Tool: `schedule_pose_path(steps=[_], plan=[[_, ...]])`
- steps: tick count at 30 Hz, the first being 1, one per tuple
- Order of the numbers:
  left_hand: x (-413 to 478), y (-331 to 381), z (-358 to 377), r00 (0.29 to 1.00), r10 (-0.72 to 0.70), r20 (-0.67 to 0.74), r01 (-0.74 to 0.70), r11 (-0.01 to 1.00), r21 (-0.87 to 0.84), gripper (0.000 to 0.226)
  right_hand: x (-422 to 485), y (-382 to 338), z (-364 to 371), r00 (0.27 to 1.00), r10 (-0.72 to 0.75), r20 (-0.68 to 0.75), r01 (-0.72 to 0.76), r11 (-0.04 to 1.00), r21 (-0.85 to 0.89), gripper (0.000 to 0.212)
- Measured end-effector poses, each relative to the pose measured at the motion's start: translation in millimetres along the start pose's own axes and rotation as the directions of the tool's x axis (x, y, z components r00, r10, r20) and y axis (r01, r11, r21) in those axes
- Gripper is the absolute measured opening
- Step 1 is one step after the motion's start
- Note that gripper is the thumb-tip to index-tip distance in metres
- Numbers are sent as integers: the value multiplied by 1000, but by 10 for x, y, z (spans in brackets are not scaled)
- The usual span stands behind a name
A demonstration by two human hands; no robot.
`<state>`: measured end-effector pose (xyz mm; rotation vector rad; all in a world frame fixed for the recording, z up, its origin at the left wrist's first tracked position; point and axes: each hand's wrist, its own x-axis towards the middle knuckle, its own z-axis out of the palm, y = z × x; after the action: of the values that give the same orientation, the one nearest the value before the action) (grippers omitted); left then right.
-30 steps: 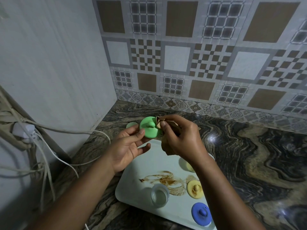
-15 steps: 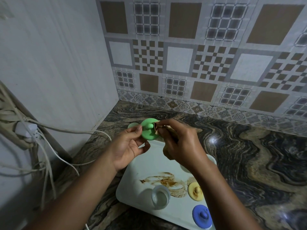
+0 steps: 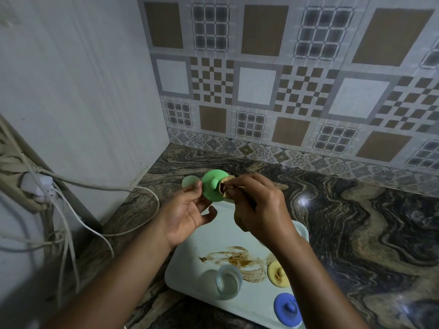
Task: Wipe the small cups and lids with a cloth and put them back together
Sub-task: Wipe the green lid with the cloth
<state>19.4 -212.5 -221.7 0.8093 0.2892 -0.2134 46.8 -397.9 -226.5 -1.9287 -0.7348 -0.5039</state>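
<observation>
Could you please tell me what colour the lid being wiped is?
It is green; the lid shows best in the head view.

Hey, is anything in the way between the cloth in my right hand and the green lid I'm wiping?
Nothing visible is. The right hand pinches the cloth right up against the knob of the green lid, which the left hand holds by its edge.
</observation>
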Motion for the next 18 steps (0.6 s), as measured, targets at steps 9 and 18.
schedule_pose_path(steps=[9,18], plan=[[-62,66,29,989,-108,102,99,991,91,25,121,59,43,998,32,-49,-32,999,0,19],[-45,106,3,998,-61,17,61,998,22,44,-24,43,159,996,-21,-84,25,998,50,17]])
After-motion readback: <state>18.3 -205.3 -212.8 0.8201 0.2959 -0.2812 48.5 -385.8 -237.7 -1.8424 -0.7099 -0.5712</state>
